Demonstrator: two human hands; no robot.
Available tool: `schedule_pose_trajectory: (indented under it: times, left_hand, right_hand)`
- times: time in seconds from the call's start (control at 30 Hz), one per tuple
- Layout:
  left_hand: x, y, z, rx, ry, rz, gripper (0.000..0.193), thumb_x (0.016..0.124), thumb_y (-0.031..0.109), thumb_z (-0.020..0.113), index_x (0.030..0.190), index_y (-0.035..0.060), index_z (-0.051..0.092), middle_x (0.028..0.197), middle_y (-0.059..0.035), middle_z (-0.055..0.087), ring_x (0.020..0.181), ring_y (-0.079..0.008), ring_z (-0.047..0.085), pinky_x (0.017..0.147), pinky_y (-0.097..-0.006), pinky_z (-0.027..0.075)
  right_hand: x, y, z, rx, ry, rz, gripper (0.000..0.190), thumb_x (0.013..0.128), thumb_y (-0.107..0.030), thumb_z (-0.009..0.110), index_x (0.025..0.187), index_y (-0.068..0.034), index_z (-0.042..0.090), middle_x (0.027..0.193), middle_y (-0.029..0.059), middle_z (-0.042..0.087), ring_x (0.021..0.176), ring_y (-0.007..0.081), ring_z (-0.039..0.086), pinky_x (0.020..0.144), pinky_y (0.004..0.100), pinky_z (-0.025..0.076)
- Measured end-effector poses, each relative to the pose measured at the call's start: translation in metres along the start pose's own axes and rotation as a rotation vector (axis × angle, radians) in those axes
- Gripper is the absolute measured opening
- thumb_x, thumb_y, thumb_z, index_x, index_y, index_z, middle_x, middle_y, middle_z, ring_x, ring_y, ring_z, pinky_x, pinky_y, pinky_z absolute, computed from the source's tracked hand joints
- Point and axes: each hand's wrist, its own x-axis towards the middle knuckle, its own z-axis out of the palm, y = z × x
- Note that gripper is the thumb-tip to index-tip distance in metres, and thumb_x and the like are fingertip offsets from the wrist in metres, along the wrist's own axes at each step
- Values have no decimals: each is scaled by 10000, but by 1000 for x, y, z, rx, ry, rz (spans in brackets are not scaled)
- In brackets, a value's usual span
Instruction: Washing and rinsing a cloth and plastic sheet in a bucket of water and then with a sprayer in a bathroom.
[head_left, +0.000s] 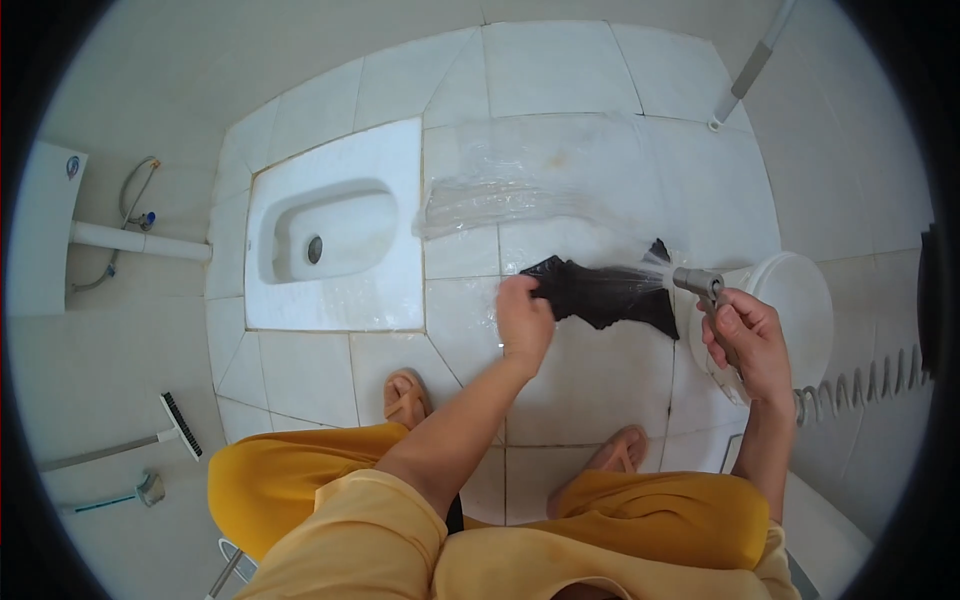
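Note:
A wet black cloth (600, 294), possibly a garment, is stretched out above or on the white tiled floor in front of me. Its left end is pinched in the fingers of my left hand (527, 319). My right hand (750, 337) grips a grey handheld spray nozzle (697, 280) and points it leftward. Water fans out of the nozzle head onto the right part of the cloth. From behind my right wrist a coiled grey hose (862, 386) runs off to the right. I cannot tell whether the cloth's middle touches the tiles.
Left of the cloth, a white squat toilet (334, 225) is set into the floor. A clear plastic sheet (517, 199) lies wet beyond the cloth. Behind my right hand stands a white bucket (799, 300). A pole (742, 79) leans at the back right; a floor brush (180, 427) is at the left wall.

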Motion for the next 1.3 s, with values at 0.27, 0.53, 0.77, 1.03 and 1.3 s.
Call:
schedule_pose_trajectory:
  times: [0.27,0.53,0.77,1.03,1.3]
  left_hand:
    - [-28,11,5,468,-579,457,234,714,105,616,948,104,601,902,-71,527,875,-249,509,728,-388,383]
    - [-62,-9,-32,335,-687,1000,183,706,109,585,889,112,601,833,-58,512,842,-249,502,752,-372,401]
    - [-47,20,-7,348,-553,735,293,767,224,605,1048,142,594,1172,-103,485,1128,-317,427,888,-465,377]
    - [-26,9,15,422,-507,551,328,825,147,530,1153,141,510,1115,-145,545,1143,-341,449,912,-509,359]
    - [9,47,0,-14,-552,188,434,790,269,608,1193,138,511,1094,-160,536,1042,-324,503,876,-440,403]
  right_hand:
    - [2,12,2,25,-130,19,284,897,-253,575,969,20,603,654,15,549,480,63,432,437,200,335]
    - [0,10,6,-160,-164,187,226,889,-224,587,982,-21,623,631,-23,527,510,35,442,443,194,346]
    - [-3,10,0,-259,-220,184,221,893,-242,586,913,-23,610,630,-35,519,500,29,436,437,186,341]
    - [-7,10,2,-87,-158,120,246,891,-246,586,934,-5,609,658,6,547,511,51,454,439,192,347]
    - [-5,11,-13,47,-164,24,321,873,-289,612,972,16,608,669,30,557,515,73,462,450,202,355]
